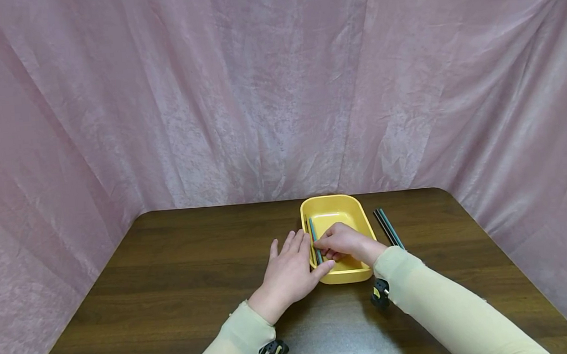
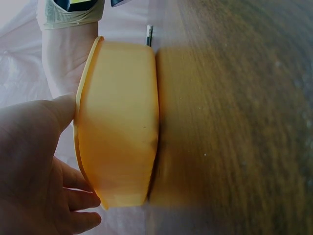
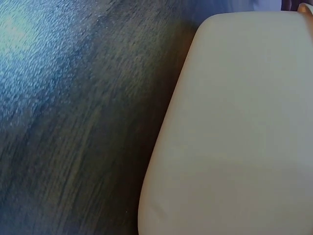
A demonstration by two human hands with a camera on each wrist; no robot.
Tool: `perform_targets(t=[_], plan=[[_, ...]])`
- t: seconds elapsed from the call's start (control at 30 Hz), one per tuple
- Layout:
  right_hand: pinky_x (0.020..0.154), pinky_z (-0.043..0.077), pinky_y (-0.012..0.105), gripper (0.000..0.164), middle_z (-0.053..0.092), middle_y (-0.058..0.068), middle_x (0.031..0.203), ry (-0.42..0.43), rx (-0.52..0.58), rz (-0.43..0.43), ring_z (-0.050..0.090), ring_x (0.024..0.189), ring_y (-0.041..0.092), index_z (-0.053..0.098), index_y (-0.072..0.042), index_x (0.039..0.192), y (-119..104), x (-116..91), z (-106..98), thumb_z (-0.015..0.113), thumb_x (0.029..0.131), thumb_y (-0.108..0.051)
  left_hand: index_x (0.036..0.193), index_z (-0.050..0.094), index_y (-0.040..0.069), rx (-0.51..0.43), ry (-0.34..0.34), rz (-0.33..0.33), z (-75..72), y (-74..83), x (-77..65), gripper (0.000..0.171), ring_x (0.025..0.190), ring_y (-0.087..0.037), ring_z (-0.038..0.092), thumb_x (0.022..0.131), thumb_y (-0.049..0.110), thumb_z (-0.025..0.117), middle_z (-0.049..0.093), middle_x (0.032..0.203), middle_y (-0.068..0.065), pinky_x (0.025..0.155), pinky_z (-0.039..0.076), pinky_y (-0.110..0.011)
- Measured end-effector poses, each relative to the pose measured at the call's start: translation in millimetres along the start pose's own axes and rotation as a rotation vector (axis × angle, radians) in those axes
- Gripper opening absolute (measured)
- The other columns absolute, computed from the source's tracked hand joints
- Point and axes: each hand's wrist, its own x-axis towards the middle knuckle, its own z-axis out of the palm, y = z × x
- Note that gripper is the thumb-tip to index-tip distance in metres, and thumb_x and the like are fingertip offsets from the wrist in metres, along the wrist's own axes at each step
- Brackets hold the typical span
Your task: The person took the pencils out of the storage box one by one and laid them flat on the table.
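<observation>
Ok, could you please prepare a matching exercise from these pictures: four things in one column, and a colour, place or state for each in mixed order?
1. Tray
2. Left hand
3. Curtain
4. Right hand

A. Pink
B. Fingertips at a teal stick inside a container
C. Yellow
D. Fingers fairly straight, at the container's left edge

Pairs: 1-C, 2-D, 3-A, 4-B
</observation>
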Motion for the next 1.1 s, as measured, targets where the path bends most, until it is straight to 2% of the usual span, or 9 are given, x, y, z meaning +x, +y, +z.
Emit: perform_targets(t=[0.23,0.73,1.1], plan=[[0.060,0.055,0.023,0.021,0.069,0.006,0.078,0.007,-0.017,0.003,0.061,0.061,0.009,0.077,0.005,0.096,-1.3,-0.4,1.5,0.073,0.106,-0.013,0.169,0.042,0.004,-0.002,-0.005,-0.002,-1.0,0.5,-0.2,0.095,0.164,-0.036,0.033,0.107,0.075,0.050,0.041,0.174,-0.017,0.127,0.023,-0.071],[0.057,0.054,0.023,0.023,0.064,0.003,0.070,0.011,0.031,0.030,0.059,0.058,0.010,0.071,0.004,0.086,0.2,1.4,1.0,0.069,0.105,-0.010,0.170,0.041,0.004,0.004,-0.005,0.001,0.3,-0.7,0.3,0.096,0.164,-0.037,0.032,0.107,0.076,0.048,0.041,0.174,-0.018,0.127,0.022,-0.071],[0.057,0.053,0.023,0.019,0.063,0.004,0.071,0.010,0.081,0.015,0.059,0.059,0.010,0.069,0.004,0.088,-1.3,-2.0,-2.5,0.068,0.102,-0.008,0.169,0.042,0.005,0.002,-0.005,0.000,0.2,-0.6,1.4,0.096,0.163,-0.036,0.033,0.107,0.077,0.048,0.041,0.174,-0.017,0.126,0.024,-0.072]])
